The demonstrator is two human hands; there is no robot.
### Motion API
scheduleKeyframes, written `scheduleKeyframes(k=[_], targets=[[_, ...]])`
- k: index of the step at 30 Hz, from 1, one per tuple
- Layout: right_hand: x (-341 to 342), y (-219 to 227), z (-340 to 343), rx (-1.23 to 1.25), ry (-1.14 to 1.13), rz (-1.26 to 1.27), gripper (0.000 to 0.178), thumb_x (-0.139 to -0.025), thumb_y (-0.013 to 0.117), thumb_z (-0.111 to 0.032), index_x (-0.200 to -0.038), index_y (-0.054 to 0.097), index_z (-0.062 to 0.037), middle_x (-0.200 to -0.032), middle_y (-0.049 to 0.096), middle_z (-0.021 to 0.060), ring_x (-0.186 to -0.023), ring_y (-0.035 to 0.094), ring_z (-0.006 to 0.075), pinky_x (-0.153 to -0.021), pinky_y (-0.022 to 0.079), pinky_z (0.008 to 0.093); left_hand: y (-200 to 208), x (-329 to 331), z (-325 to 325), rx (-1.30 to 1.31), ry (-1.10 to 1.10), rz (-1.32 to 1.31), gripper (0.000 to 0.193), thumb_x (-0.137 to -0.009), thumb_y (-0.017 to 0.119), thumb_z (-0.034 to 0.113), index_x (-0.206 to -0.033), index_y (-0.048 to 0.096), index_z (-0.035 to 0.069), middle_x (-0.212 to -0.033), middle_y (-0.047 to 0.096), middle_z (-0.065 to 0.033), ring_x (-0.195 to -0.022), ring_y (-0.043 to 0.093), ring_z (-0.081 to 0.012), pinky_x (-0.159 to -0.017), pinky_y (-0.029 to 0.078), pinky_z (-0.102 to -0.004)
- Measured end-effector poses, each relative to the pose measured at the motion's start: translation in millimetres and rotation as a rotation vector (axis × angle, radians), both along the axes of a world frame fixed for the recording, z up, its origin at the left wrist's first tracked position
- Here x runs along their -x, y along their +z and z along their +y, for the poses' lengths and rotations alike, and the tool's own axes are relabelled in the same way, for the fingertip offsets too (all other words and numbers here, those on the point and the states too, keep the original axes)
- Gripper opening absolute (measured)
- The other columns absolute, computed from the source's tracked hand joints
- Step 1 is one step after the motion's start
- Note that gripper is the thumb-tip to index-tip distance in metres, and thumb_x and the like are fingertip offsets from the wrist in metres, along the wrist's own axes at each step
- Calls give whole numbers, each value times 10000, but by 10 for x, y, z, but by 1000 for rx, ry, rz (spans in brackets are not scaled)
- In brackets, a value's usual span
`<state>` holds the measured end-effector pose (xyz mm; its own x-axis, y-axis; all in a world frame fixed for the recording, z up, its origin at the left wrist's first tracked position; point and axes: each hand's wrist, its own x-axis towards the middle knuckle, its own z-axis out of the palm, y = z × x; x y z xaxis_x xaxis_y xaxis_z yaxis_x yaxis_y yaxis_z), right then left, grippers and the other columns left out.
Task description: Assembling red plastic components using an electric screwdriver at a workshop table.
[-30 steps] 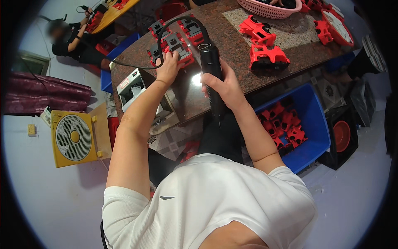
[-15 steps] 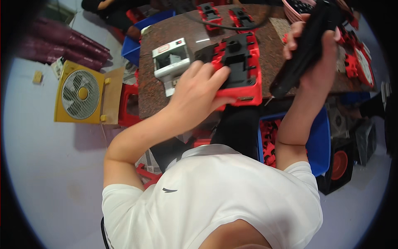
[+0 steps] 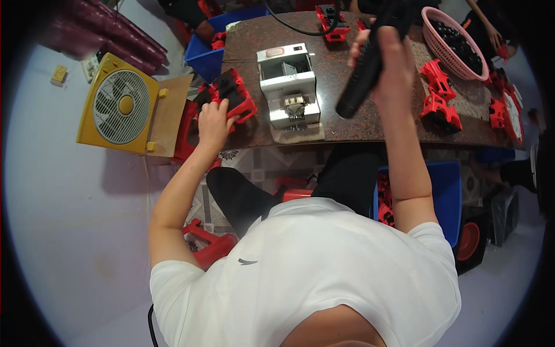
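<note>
At the table's left end, my left hand is closed on the near edge of a red-and-black plastic housing, which lies tilted there. My right hand, smeared by motion, is wrapped round a black electric screwdriver raised above the table. Its lower end points down and to the left, and no bit can be made out. Between the two hands stands a white metal screw feeder with an open top and a small mechanism at its front.
Two red-and-black housings lie to the right on the stone table, another at the back. A pink basket holds black parts; other people sit beyond. A blue bin is below my right arm. A yellow fan stands left.
My left hand has carried the housing from in front of me to the table's left end, past the feeder. My right hand and the screwdriver have shifted left. The view has turned somewhat.
</note>
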<state>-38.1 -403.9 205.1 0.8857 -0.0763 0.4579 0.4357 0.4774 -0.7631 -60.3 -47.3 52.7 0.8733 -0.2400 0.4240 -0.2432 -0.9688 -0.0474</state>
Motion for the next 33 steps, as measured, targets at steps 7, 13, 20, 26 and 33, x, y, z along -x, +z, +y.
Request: scheduleKeyframes(k=[7, 13, 20, 26, 33], targets=[[-124, -634, 866, 174, -191, -369, 379, -802, 769, -125, -1006, 464, -27, -808, 615, 20, -696, 596, 74, -617, 490, 215, -188, -611, -183, -57, -97, -92, 702, -625, 807, 177, -1256, 505, 131, -971, 501, -108, -915, 511, -281, -727, 436, -385], [-128, -943, 1019, 226, -215, -380, 442, -760, 799, -117, -1043, 475, -18, -832, 615, 25, -709, 589, 71, -642, 486, 221, -31, -120, -153, 155, 4, -75, 649, -668, 803, 151, -1211, 468, 36, -985, 512, -148, -900, 508, -347, -768, 439, -417], [-220, -1059, 1069, 335, -268, -405, 489, -748, 807, -134, -1080, 470, -13, -820, 626, 26, -700, 592, 76, -630, 488, 224, -93, 300, -784, 265, 60, 123, 574, -688, 782, 157, -1179, 495, 80, -1076, 486, -156, -1029, 483, -334, -841, 434, -429], [-212, -1114, 1014, 313, -134, -463, 542, -765, 799, -171, -1133, 442, 3, -815, 622, 38, -713, 597, 91, -631, 490, 236, -5, 61, -296, 641, 70, -35, 659, -730, 762, 289, -1262, 458, 44, -1238, 463, -209, -1167, 444, -378, -970, 379, -455], [-216, -1141, 1087, 378, -257, -482, 500, -782, 774, -177, -1124, 459, 8, -809, 612, 44, -694, 581, 105, -627, 481, 235, -703, -338, 254, 1658, -7, 309, 687, -784, 772, 328, -1265, 413, -6, -1169, 526, -134, -1078, 527, -198, -936, 425, -316]])
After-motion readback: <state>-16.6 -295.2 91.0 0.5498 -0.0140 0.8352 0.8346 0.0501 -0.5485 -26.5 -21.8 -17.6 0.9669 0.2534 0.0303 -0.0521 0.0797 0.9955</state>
